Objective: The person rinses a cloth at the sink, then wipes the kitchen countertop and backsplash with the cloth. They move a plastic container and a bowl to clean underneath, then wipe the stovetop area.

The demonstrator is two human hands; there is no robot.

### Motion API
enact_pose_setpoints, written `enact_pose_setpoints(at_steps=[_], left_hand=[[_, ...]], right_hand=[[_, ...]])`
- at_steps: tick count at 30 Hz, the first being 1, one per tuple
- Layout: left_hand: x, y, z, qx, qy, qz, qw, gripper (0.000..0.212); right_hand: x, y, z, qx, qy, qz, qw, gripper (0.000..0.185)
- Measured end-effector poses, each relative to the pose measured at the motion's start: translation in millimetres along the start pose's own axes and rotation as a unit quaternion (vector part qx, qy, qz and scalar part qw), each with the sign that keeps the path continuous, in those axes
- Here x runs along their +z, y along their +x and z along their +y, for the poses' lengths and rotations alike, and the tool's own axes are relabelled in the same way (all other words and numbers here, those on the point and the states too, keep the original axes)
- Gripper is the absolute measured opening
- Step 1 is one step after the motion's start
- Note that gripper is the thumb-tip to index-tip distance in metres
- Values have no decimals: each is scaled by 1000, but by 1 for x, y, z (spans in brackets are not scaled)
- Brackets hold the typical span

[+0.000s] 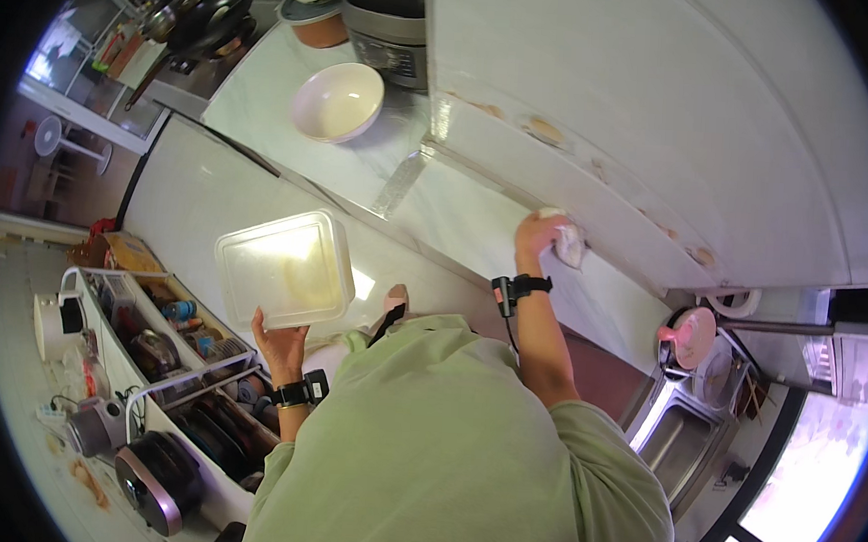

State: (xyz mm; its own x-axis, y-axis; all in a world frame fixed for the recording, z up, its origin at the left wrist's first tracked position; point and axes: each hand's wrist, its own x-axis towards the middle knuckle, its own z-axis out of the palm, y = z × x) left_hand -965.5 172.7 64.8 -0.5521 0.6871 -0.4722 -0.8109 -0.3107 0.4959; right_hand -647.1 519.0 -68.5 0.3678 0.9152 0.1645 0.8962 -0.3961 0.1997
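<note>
With my left hand (281, 344) I hold a rectangular translucent plastic container (285, 269) by its near edge, out over the floor. Its broad flat face is turned up towards the camera, and light glares on it. My right hand (539, 236) grips a crumpled white cloth (569, 245) on the marbled white countertop (466, 214), close to the wall side. A white bowl (338, 102) stands on the counter's wider part, beyond both hands. Both wrists carry black straps with small devices.
An electric cooker (387, 33) and a lidded brown pot (318, 22) stand behind the bowl. A wok (215, 17) rests at the upper left. Storage racks (171, 375) line the left side. On the right are a metal sink (675, 438) and a pink-handled pan (692, 337).
</note>
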Motion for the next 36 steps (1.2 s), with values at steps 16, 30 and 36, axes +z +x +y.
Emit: enact_pose_setpoints(at_steps=[16,30,36], left_hand=[[-70,3,84,110,-62,63,990,66],[-50,81,97,15,-22,0,1000,59],[-35,105,91,-21,18,-13,1000,59]], right_hand=[[-51,-20,-234,-123,675,-76,723,32],[-170,40,54,125,979,-95,131,13],[-212,46,148,128,874,201,424,43]])
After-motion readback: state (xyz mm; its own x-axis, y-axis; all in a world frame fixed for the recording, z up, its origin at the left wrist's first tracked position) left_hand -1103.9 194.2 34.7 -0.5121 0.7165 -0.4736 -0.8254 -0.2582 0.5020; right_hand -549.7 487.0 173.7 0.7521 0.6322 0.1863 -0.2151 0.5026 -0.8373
